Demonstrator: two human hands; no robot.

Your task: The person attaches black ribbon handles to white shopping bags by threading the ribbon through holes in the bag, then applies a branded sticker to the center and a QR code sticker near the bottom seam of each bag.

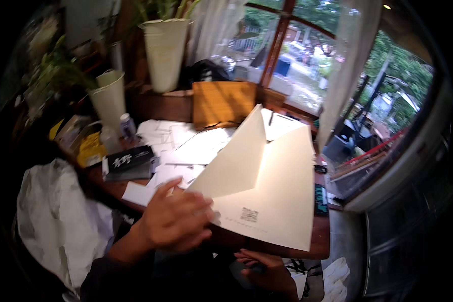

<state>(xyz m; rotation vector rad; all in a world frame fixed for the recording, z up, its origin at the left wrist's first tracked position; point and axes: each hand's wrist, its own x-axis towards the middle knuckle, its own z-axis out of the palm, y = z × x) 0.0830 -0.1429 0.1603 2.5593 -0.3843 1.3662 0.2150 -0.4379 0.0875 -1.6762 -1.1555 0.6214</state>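
Seen from above, a large sheet of stiff cream paper (pixel 284 189) lies tilted across the near right part of a reddish-brown table (pixel 321 236). Its long axis runs from the near edge away toward the window (pixel 274 55), and a crease divides it into a raised flap on the left and a broad panel on the right. A small square printed code (pixel 249 215) sits low on the paper, toward the person. The left hand (pixel 178 216) is the nearer of the two: it is at the paper's lower left corner, so that the paper stretches away to its right and beyond its fingertips. This hand is blurred; its fingers lie close together and slightly bent, with the thumb raised. It is not possible to tell whether they touch or pinch the corner. The right hand (pixel 264 267) is below the paper's near edge, apart from it, fingers loosely extended toward the left and slightly parted, with nothing visible in their grasp. To the left of the cream paper are loose white sheets (pixel 186 157) and a black box (pixel 127 171); behind it, an orange-brown wooden panel (pixel 221 103) stands near the window.
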